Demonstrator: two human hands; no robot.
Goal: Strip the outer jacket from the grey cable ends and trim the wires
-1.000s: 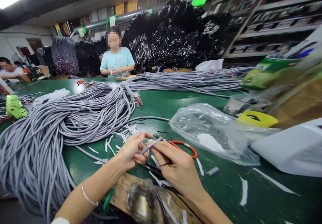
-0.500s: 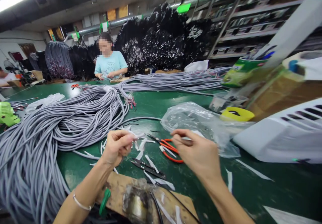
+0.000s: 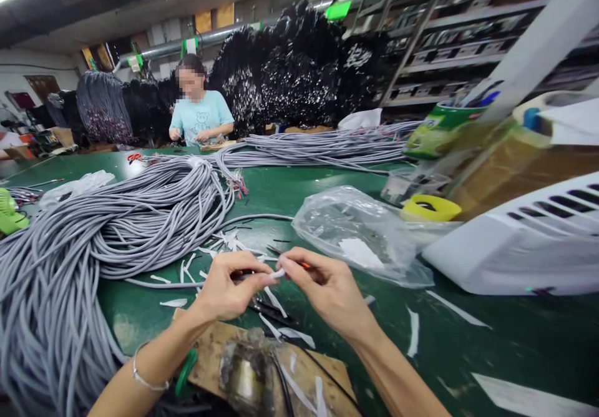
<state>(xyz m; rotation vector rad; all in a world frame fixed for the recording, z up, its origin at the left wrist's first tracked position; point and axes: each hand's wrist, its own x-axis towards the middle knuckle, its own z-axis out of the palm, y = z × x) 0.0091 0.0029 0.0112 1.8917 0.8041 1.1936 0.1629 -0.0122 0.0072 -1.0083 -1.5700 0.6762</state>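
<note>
My left hand (image 3: 231, 286) pinches a short white piece (image 3: 277, 274) between thumb and forefinger; whether it is tape or a cable end I cannot tell. My right hand (image 3: 327, 289) meets it there, its thumb and fingertips closed on the other end of the piece. Behind the right hand, the red-handled scissors (image 3: 305, 265) are mostly hidden. Black snips (image 3: 276, 312) lie just below the hands, among loose white strips (image 3: 297, 336). A grey cable (image 3: 171, 284) runs along the table toward my left wrist.
A large heap of grey cables (image 3: 154, 211) covers the left side. To the right are a clear plastic bag (image 3: 322, 217), a yellow tape roll (image 3: 430, 208) and a white slotted housing (image 3: 519, 248). In front lies a wooden board (image 3: 210, 342). Across the table a person (image 3: 201, 117) works.
My right hand has moved left and its fingers now meet my left hand at the white piece. It now covers most of the red-handled scissors. My left hand has shifted slightly right.
</note>
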